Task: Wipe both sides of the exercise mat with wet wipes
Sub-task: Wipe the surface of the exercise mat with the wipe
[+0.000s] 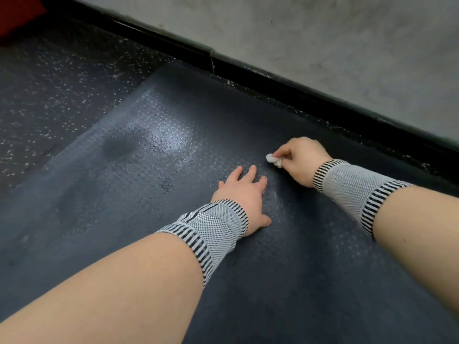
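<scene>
A dark grey textured exercise mat (154, 155) lies flat on the floor and fills most of the view. Its far part shines wet, with a dull dry patch near the left. My right hand (301, 160) grips a small crumpled white wet wipe (273, 160) and holds it down on the mat near the wall side. My left hand (242, 192) rests flat on the mat with fingers spread, just left of and nearer to me than the wipe. Both wrists wear striped grey bands.
Speckled dark floor (54, 90) lies to the left of the mat. A black skirting board (273, 80) and a grey wall (323, 36) run diagonally along the mat's far side. A red object (17, 13) sits in the top left corner.
</scene>
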